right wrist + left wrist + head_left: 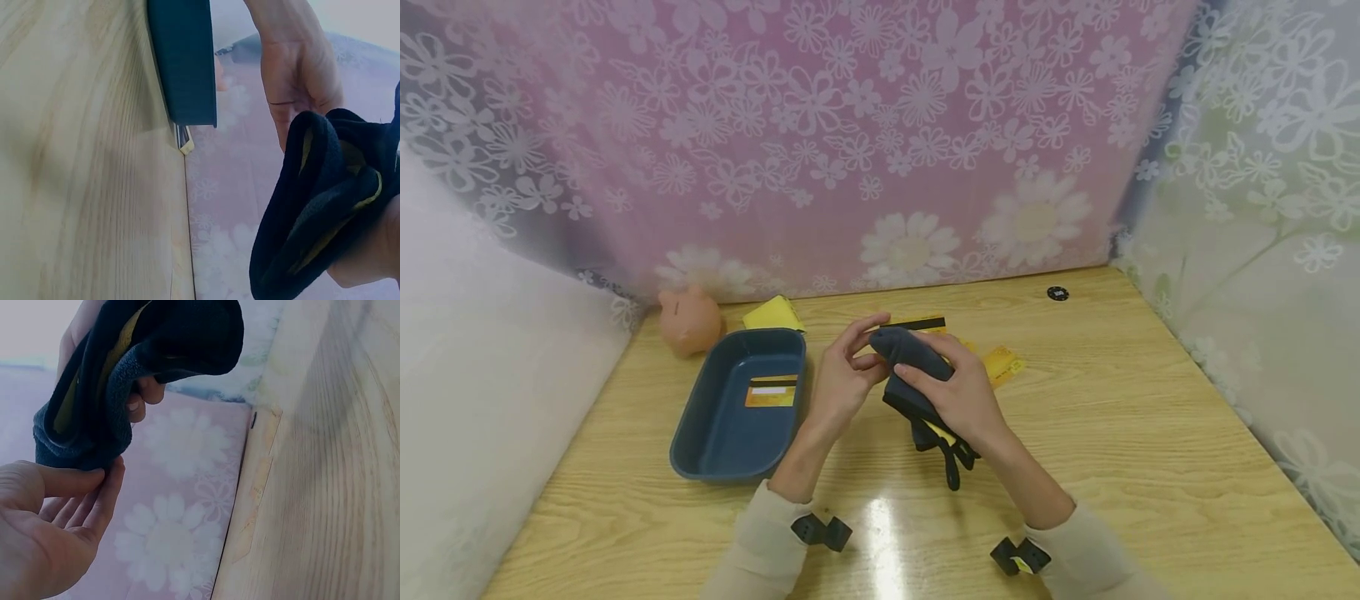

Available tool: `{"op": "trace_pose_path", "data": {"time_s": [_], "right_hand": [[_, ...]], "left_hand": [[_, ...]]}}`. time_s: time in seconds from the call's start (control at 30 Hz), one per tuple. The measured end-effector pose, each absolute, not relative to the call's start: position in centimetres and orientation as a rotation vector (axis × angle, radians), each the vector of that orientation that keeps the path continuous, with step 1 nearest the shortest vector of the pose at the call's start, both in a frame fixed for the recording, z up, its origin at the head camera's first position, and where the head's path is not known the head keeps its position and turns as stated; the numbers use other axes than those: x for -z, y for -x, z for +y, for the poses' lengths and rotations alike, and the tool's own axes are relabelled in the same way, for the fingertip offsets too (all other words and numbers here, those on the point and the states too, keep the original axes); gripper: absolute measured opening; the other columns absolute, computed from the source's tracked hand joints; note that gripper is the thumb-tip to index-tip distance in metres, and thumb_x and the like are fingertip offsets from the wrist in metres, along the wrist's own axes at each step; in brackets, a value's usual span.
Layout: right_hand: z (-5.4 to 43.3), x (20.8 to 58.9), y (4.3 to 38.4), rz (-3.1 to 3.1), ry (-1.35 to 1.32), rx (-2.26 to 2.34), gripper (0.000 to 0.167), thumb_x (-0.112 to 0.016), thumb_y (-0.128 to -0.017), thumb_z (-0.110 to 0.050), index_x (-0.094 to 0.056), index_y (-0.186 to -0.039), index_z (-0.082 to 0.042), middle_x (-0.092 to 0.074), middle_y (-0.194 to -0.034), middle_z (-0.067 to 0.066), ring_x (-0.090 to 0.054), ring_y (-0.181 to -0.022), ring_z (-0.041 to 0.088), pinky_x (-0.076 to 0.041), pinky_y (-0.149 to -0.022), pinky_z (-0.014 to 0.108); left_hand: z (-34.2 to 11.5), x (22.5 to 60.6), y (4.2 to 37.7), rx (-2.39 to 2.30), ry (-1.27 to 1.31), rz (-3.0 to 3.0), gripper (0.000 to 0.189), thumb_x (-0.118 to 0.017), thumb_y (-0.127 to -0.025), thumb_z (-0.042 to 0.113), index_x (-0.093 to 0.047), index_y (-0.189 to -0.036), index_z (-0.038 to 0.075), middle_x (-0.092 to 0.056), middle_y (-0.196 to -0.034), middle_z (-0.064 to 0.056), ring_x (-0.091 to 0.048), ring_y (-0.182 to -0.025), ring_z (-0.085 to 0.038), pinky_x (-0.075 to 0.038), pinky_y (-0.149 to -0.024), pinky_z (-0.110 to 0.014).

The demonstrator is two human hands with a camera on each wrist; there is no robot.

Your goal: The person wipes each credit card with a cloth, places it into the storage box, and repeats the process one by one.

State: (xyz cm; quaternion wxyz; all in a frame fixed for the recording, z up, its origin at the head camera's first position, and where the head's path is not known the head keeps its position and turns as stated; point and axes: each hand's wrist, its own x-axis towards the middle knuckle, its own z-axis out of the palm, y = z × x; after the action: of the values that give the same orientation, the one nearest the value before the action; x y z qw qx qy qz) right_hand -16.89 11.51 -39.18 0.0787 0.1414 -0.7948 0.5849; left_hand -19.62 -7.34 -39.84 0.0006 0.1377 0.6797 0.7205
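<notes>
My right hand (970,396) grips a dark navy, soft cloth pouch (917,358), folded over, above the table. Yellow shows inside its folds, and black straps dangle from its lower end. In the right wrist view the pouch (312,200) shows layered openings with yellow edges. My left hand (841,379) is at the far end of it; in the left wrist view the thumb and index finger of that hand (56,519) pinch the cloth's edge. Behind the hands lie a yellow card with a black stripe (925,323) and another yellow card (1002,365).
A dark blue bin (681,450) stands left of my hands, holding an orange-yellow striped card (770,396). Behind it are an orange piggy bank (691,323) and a folded yellow item (775,314). A black poker chip (1057,293) lies at the back right. Flowered curtains surround the wooden table.
</notes>
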Motion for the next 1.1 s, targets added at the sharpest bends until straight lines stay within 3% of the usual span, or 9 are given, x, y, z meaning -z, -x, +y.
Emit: {"op": "trace_pose_path", "data": {"time_s": [0.2, 0.33, 0.6, 0.83, 1.1], "right_hand": [[11.0, 39.2, 16.7, -2.374, -0.394, -1.686, 0.046, -0.082, -0.092, -0.028, -0.071, -0.137, -0.021, -0.064, -0.124, 0.003, -0.062, -0.113, 0.029, -0.058, -0.091, 0.049], [11.0, 39.1, 16.8, -2.383, -0.397, -1.647, 0.047, -0.082, -0.093, -0.026, -0.07, -0.138, -0.019, -0.063, -0.125, 0.004, -0.062, -0.114, 0.03, -0.059, -0.091, 0.049], [12.2, 39.0, 17.2, -2.385, -0.326, -1.602, 0.05, -0.083, -0.092, -0.024, -0.069, -0.139, -0.017, -0.064, -0.127, 0.008, -0.061, -0.118, 0.032, -0.056, -0.095, 0.053], [14.0, 39.4, 17.6, -2.357, -0.286, -1.565, 0.051, -0.083, -0.091, -0.023, -0.068, -0.14, -0.017, -0.064, -0.127, 0.01, -0.061, -0.118, 0.033, -0.056, -0.094, 0.052], [16.8, 39.6, 17.2, -2.375, -0.159, -1.523, 0.051, -0.081, -0.094, -0.029, -0.067, -0.142, -0.016, -0.063, -0.13, 0.012, -0.064, -0.115, 0.034, -0.058, -0.089, 0.051]], "left_hand": [[-7.3, 39.7, 19.4, -2.239, -0.429, 2.188, 0.06, -0.066, -0.093, -0.015, -0.062, -0.144, 0.017, -0.068, -0.133, -0.009, -0.076, -0.094, -0.023, -0.062, -0.087, -0.034], [-7.3, 39.7, 19.2, -2.235, -0.401, 2.2, 0.06, -0.068, -0.093, -0.013, -0.063, -0.144, 0.018, -0.069, -0.131, -0.01, -0.076, -0.096, -0.025, -0.062, -0.087, -0.036], [-7.7, 39.8, 18.9, -2.277, -0.344, 2.182, 0.062, -0.071, -0.09, -0.015, -0.065, -0.141, 0.019, -0.068, -0.13, -0.014, -0.074, -0.087, -0.027, -0.061, -0.09, -0.054], [-8.1, 39.6, 18.6, -2.285, -0.294, 2.204, 0.061, -0.071, -0.089, -0.015, -0.066, -0.141, 0.018, -0.066, -0.132, -0.014, -0.072, -0.082, -0.018, -0.064, -0.084, -0.042], [-8.4, 39.7, 18.1, -2.303, -0.262, 2.193, 0.06, -0.072, -0.089, -0.014, -0.068, -0.139, 0.018, -0.066, -0.131, -0.013, -0.072, -0.08, -0.018, -0.064, -0.085, -0.04]]}}
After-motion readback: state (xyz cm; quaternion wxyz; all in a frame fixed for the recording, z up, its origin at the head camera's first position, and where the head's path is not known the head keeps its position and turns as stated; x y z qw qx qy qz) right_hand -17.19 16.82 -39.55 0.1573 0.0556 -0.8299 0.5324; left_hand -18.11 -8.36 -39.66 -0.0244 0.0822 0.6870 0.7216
